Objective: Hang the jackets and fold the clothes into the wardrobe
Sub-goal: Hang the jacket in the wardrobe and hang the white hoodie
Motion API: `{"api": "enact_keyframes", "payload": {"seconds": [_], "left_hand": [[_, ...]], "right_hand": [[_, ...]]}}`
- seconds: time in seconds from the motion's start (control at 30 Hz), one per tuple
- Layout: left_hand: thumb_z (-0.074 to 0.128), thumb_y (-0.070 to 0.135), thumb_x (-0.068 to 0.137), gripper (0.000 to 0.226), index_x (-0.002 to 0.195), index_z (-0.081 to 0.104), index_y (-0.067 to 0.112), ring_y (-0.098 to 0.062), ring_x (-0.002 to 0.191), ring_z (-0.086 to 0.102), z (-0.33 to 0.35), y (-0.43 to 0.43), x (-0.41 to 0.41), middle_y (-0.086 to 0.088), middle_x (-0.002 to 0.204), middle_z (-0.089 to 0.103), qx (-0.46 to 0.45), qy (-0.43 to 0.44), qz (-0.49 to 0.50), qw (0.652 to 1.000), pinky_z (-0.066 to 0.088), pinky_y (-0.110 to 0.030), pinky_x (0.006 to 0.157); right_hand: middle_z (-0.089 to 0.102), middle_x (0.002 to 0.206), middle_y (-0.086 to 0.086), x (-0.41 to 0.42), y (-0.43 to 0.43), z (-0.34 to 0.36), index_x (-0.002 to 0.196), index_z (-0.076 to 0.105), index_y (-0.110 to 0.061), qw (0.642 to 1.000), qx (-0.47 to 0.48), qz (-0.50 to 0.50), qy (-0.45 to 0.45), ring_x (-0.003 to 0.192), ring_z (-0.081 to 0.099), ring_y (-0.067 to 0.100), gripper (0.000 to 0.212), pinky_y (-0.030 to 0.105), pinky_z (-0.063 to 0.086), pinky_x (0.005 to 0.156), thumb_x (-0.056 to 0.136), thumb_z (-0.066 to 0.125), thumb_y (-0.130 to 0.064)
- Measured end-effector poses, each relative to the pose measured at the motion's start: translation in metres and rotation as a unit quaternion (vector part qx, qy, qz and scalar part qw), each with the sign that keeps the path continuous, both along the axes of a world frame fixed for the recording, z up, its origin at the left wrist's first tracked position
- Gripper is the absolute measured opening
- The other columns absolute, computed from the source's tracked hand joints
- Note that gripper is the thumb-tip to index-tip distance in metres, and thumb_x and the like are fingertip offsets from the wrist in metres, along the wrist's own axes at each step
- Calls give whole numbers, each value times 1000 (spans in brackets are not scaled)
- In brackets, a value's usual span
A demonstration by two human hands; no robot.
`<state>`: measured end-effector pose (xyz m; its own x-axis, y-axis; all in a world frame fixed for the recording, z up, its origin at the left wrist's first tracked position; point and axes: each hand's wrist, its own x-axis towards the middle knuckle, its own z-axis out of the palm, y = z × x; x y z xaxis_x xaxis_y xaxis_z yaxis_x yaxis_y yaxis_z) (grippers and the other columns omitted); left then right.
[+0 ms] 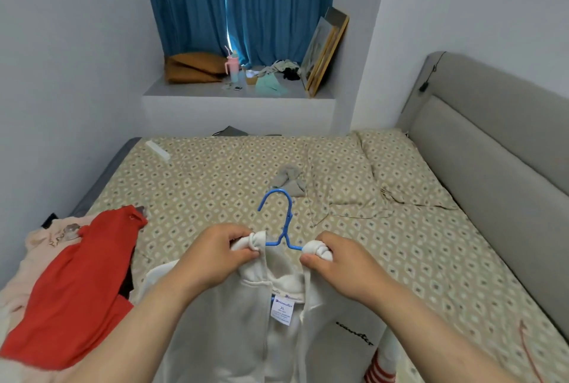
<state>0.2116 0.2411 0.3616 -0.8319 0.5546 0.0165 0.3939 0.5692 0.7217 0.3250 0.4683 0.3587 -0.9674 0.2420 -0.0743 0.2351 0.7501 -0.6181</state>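
Two hands, head view: left hand (221,252) pinching one bunched shoulder of the white jacket (234,336), right hand (335,262) gripping the other; both closed tight on cloth.
Jacket place: held over the near edge of the bed (215,173), collar label facing up, body trailing toward the wearer.
Hanger: blue hanger (281,222) between the fists, hook pointing away, arm ends hidden inside the bunched shoulders.
Step in hand: seating the jacket on the hanger, judged nearly done.
Doing it well: ease each bunch outward along its arm until flat; keep the collar centred under the hook; pull evenly so neither side slips off.
Nearby: red garment (80,284) and pale pink garment (40,238) heaped at left; grey cloth (289,181) beside the pillow (341,179).
Destination: wardrobe not in view.
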Motion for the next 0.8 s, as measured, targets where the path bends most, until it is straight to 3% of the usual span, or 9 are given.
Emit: {"api": "enact_keyframes", "payload": {"seconds": [0.1, 0.17, 0.3, 0.43, 0.53, 0.63, 0.8], "left_hand": [[78, 29, 72, 10, 79, 71, 29, -8, 79, 62, -37, 28, -31, 16, 80, 68, -10, -30, 16, 999, 47, -28, 71], [80, 21, 75, 19, 81, 68, 34, -6, 84, 60, -66, 41, -49, 19, 87, 66, -14, -49, 29, 998, 46, -24, 72], [76, 22, 80, 9, 85, 70, 26, -3, 83, 57, -130, 65, -83, 8, 80, 66, -47, -76, 52, 995, 44, -24, 69], [71, 26, 85, 9, 78, 66, 22, -3, 79, 53, -194, 84, -109, 7, 77, 62, -81, -90, 52, 991, 42, -27, 71], [67, 28, 89, 7, 85, 68, 22, -6, 81, 53, -244, 96, -131, 10, 81, 60, -97, -93, 49, 990, 43, -29, 75], [59, 34, 94, 14, 90, 65, 22, -8, 80, 53, -300, 104, -158, 9, 83, 58, -102, -63, 49, 992, 42, -27, 73], [37, 49, 86, 44, 83, 62, 13, -18, 72, 56, -378, 126, -217, 4, 76, 61, -94, 23, 39, 995, 45, -35, 67]], "right_hand": [[64, 82, -9, -35, 24, -40, 86, 58, -24, 999, -38, -18, -28, 78, 60, 10, 35, 37, 51, 73, 81, 63, -58], [64, 80, -10, -55, 37, -68, 86, 58, -25, 997, -48, -25, -46, 76, 59, 8, 32, 35, 50, 71, 81, 64, -57], [65, 84, -14, -90, 59, -125, 89, 58, -30, 993, -78, -37, -83, 80, 59, 4, 23, 33, 51, 73, 82, 65, -51], [64, 85, -9, -124, 78, -188, 89, 58, -29, 989, -97, -25, -110, 79, 59, 7, 14, 35, 52, 73, 85, 65, -41], [62, 80, -5, -153, 90, -239, 86, 58, -24, 990, -79, -29, -117, 75, 57, 13, 19, 35, 49, 69, 86, 66, -41], [58, 73, -4, -185, 99, -293, 81, 54, -17, 992, -61, -24, -105, 70, 54, 17, 24, 33, 43, 63, 88, 64, -37], [44, 63, -11, -231, 104, -382, 88, 52, -13, 998, -43, -33, -42, 61, 43, 6, 18, 23, 31, 58, 95, 62, -27]]}}
